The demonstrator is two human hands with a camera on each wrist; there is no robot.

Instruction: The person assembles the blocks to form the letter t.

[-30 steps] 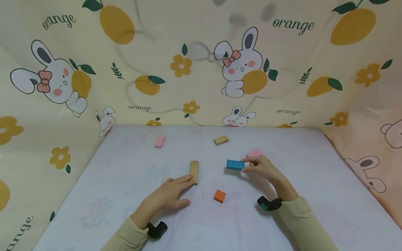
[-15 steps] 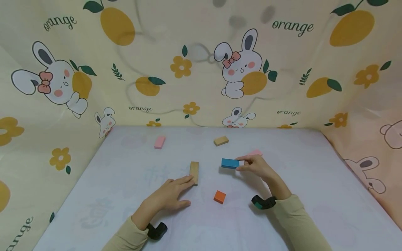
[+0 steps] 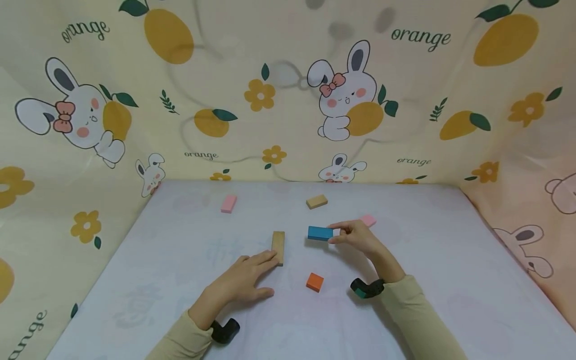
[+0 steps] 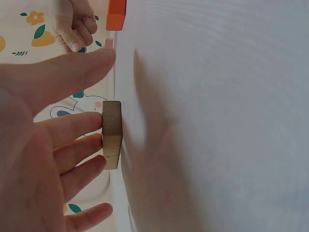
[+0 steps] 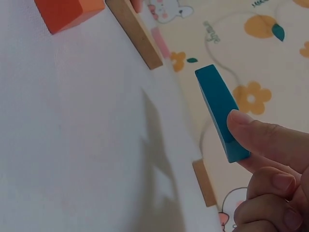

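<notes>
A blue block (image 3: 320, 233) is pinched at its right end between the thumb and fingers of my right hand (image 3: 360, 237). Its shadow falls on the white tabletop below, and the right wrist view shows the blue block (image 5: 218, 108) raised off the surface. My left hand (image 3: 243, 280) has its fingers straight, the tips resting on the near end of a long wooden block (image 3: 279, 241) lying lengthwise away from me. In the left wrist view the fingertips touch the top of the wooden block (image 4: 112, 130), thumb apart. An orange block (image 3: 315, 282) lies between the hands, nearer me.
At the back lie a pink block (image 3: 228, 203) on the left and a short wooden block (image 3: 317, 201) near the middle. Another pink piece (image 3: 368, 220) sits behind my right hand, partly covered by it. A patterned cloth (image 3: 288, 90) rises along the table's back and sides.
My right hand has moved left with the blue block, bringing it closer to the long wooden block and uncovering more of the right pink piece. My left hand has stayed in place.
</notes>
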